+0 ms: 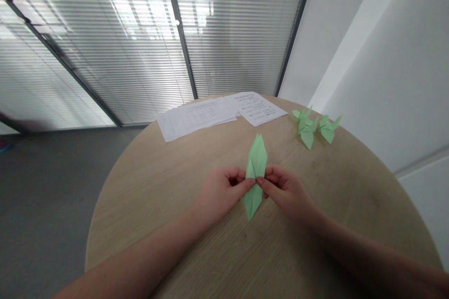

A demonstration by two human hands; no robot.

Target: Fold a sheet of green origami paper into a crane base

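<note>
A light green folded paper [257, 159], long and diamond-shaped with a split upper tip, is held upright over the near middle of the round table. My left hand [226, 189] pinches its left edge, with the thumb on the front face and the fingers behind. From the other side my right hand [284, 190] grips the right edge in the same way. Both thumb tips nearly meet at the paper's middle crease. The fingers behind the paper are partly hidden.
Several finished green origami cranes [307, 133] sit at the table's right rear. White printed sheets [199, 117] lie along the far edge. The round wooden table [140, 187] stands close to a white wall [396, 56] on the right and glass with blinds [231, 46] behind.
</note>
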